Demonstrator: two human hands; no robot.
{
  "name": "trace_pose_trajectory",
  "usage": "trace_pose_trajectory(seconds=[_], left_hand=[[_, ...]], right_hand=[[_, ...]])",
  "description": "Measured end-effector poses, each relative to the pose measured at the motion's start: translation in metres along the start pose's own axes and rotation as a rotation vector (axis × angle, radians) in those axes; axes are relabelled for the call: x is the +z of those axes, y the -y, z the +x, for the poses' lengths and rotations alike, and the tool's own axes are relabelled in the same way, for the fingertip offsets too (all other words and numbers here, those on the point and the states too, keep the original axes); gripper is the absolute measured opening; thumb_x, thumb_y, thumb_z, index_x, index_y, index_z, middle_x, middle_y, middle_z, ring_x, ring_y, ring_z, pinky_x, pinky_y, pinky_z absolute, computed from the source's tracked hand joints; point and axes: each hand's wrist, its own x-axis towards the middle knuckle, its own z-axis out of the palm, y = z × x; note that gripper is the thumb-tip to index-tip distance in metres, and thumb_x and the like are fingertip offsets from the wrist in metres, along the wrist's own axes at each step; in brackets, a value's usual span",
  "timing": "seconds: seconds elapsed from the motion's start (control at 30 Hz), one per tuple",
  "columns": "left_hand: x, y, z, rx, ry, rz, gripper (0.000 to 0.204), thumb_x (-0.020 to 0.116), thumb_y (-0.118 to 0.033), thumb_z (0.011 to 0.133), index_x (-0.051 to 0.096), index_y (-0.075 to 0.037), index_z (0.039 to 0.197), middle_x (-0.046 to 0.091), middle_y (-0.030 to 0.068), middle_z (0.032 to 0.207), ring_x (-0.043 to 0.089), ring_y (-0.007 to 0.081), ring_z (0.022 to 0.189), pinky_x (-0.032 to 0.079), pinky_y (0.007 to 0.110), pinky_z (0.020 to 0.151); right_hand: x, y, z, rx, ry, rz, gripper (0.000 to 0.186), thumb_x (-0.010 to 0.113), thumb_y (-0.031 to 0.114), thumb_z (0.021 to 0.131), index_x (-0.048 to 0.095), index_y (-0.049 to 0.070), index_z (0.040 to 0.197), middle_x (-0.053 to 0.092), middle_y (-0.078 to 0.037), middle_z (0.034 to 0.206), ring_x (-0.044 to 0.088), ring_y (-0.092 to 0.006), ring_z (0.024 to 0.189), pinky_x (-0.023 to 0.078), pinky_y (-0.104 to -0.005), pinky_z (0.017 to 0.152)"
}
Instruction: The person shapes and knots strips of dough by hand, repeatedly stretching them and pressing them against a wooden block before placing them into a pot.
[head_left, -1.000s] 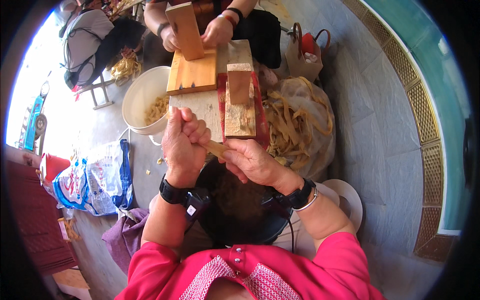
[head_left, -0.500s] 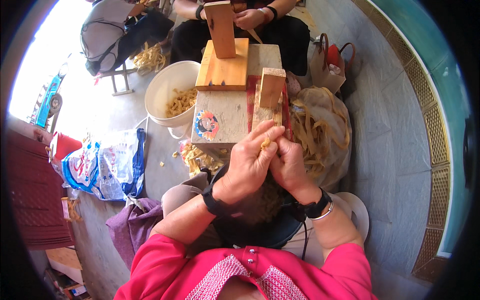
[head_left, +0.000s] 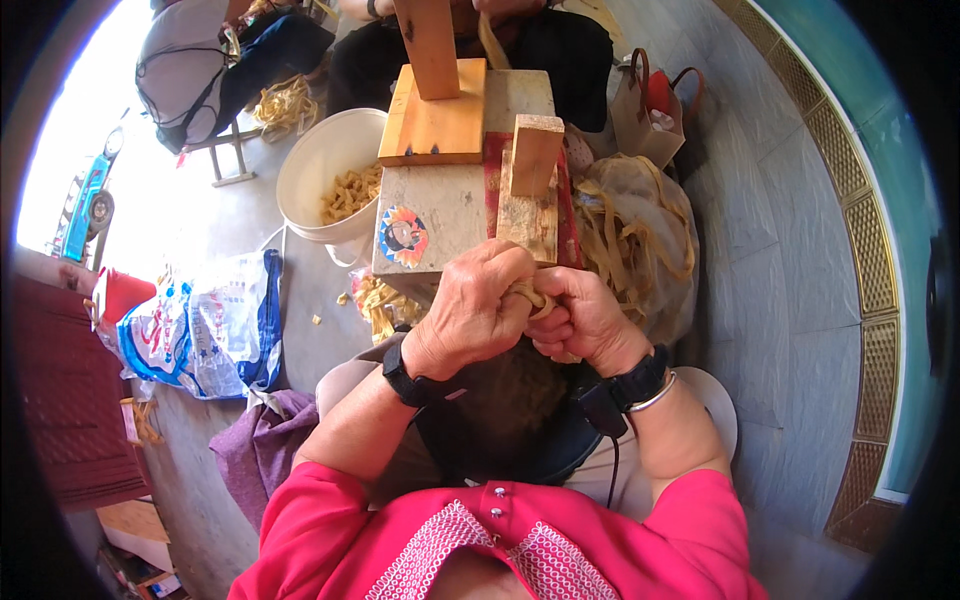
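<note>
A short piece of tan, flat, strip-like material (head_left: pixel 530 296), looped like a knot, is caught between my two hands. My left hand (head_left: pixel 472 305) is closed on one side of it, and my right hand (head_left: pixel 588 318) has curled its fingers round the other side. The hands almost meet, just in front of a small wooden stand (head_left: pixel 526 225) with an upright block (head_left: pixel 536 160). That stand lies on a red cloth (head_left: pixel 496 165) on a pale box-like bench (head_left: pixel 440 205). Whether the strip's ends are inside my fists is hidden.
On the bench's far end is a larger wooden stand (head_left: pixel 400 145). A white bucket (head_left: pixel 300 200) holding small tan pieces stands left; a bag of long tan strips (head_left: pixel 650 225) lies right. Beyond sits another person (head_left: pixel 570 70), hands on a strip. A plastic bag (head_left: pixel 220 330) lies left.
My hands have turned from pinching fingertips together into closed fists drawn slightly apart, and more of the tan loop shows between them. The view has shifted slightly.
</note>
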Motion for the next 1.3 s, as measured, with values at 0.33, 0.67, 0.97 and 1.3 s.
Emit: trace_pose_trajectory(seconds=[0.33,0.67,0.97,1.3], left_hand=[[0.01,0.001,0.002,-0.735,-0.017,-0.52,0.003,0.057,0.0,0.077,0.054,0.0,0.076,0.056,0.0023,0.063,0.054,0.0064,0.059,0.044,0.024,0.051],[0.008,-0.004,0.006,-0.323,-0.198,-0.041,0.012,0.06,0.005,0.074,0.051,-0.002,0.072,0.049,0.0035,0.059,0.053,0.0088,0.056,0.041,0.025,0.05],[-0.008,-0.009,-0.002,-0.159,0.131,-0.035,0.017,0.068,-0.012,0.077,0.056,0.0,0.074,0.056,0.0113,0.062,0.054,0.0214,0.051,0.042,0.033,0.049],[-0.036,0.008,-0.006,-0.672,0.224,-1.312,0.035,0.055,-0.019,0.089,0.052,-0.004,0.058,0.047,0.0024,0.046,0.041,0.0104,0.036,0.03,0.024,0.037]], right_hand=[[0.008,-0.011,0.003,-0.773,-0.365,-0.901,0.012,0.058,-0.003,0.078,0.057,-0.006,0.091,0.061,-0.003,0.075,0.055,-0.0052,0.072,0.048,-0.0216,0.064],[-0.013,-0.012,-0.004,-0.304,0.304,0.22,0.016,0.061,0.006,0.082,0.062,0.002,0.097,0.036,0.007,0.055,0.03,-0.0034,0.043,0.03,-0.0198,0.04],[0.001,-0.007,-0.004,-0.481,-0.1,-0.336,0.029,0.051,0.033,0.096,0.057,0.006,0.087,0.037,0.008,0.056,0.031,-0.0022,0.045,0.027,-0.0189,0.04],[0.007,0.017,-0.031,-0.714,-0.193,-0.827,0.028,0.055,0.027,0.094,0.062,0.001,0.088,0.053,0.005,0.067,0.041,-0.0012,0.058,0.032,-0.0174,0.051]])
